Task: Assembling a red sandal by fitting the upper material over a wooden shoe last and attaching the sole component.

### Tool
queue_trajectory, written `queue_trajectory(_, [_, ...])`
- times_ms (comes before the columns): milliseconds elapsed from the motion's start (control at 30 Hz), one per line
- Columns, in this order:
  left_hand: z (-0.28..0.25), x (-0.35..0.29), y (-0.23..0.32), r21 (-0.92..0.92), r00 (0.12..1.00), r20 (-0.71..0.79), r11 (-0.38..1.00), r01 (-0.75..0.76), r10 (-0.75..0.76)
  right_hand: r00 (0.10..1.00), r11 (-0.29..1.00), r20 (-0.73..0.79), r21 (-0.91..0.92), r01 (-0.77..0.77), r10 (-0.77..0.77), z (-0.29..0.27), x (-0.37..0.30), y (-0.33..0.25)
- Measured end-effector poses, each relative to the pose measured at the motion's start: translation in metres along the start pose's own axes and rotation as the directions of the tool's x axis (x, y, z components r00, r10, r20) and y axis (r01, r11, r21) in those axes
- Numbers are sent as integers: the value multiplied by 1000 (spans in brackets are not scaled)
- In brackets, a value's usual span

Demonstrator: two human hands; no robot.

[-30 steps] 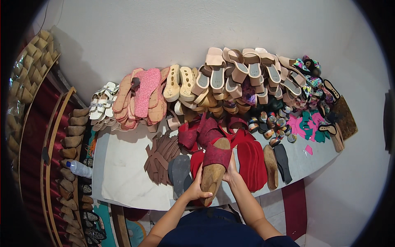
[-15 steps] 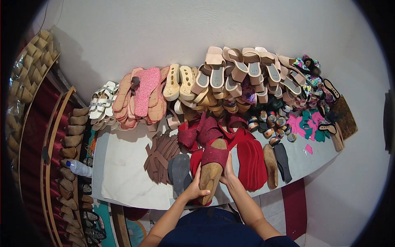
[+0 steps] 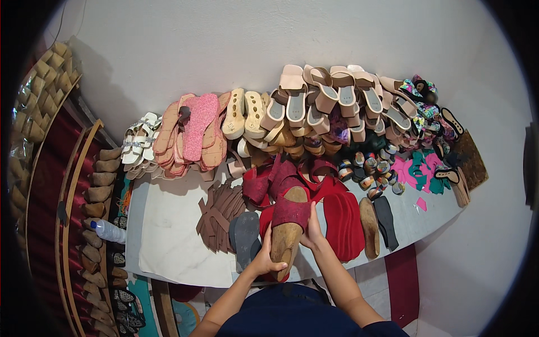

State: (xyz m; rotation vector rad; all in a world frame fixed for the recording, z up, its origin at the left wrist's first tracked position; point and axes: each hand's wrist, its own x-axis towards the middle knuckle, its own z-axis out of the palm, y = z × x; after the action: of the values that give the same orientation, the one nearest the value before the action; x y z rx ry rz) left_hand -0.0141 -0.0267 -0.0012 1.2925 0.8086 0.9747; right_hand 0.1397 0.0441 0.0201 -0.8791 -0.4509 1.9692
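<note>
A wooden shoe last (image 3: 285, 247) with a dark red strap upper (image 3: 292, 212) around its front part is held between my two hands over the table's near edge. My left hand (image 3: 265, 257) is closed round the left side of the last, thumb across its top. From the other side my right hand (image 3: 313, 233) grips the last and presses against the strap's right edge; some of its fingers are hidden underneath. More red strap uppers (image 3: 256, 182) lie just beyond. Red soles (image 3: 338, 227) are stacked to the right, and dark grey soles (image 3: 245, 236) rest to the left.
Brown strips (image 3: 220, 216) lie left of the grey soles. Behind stand pink soles (image 3: 200, 126) and piled beige heeled sandals (image 3: 296, 104). Another wooden last (image 3: 369, 227) and a dark sole (image 3: 385, 223) lie at right. A rack of lasts (image 3: 99, 194) and a plastic bottle (image 3: 109, 231) are at left.
The right hand has shifted slightly up along the strap's edge, and the strap's front edge sits a little lower on the last. The left hand keeps its hold.
</note>
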Motion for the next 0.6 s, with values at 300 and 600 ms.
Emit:
queue_trajectory(300, [-1,-2,-9,-252,992,102,963,93,-69,895,910,442,393,-133,-60,-13,23,-2])
queue_trajectory(600, [-3,-3,-14,-204,989,129,974,96,-70,927,930,365,364,-52,-91,-19,22,4])
